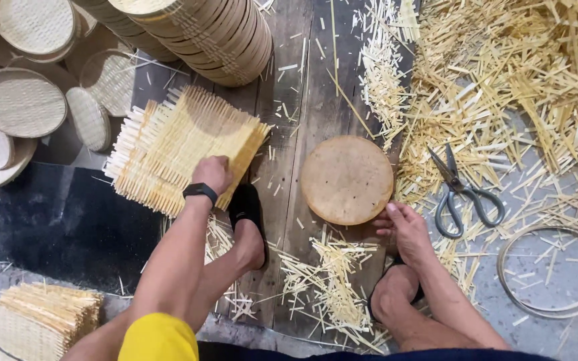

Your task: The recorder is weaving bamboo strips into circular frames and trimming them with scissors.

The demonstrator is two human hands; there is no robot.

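Two hands at work: our left hand (211,174) grips the woven bamboo mat (180,148), centre-left; our right hand (404,226), fingers loosely curled, touches the round wooden block (346,179). Risk: splinters from loose strips (326,281); scissors (461,194) nearby.

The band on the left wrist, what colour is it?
Black. The band shows clearly in the head view, just behind the left hand.
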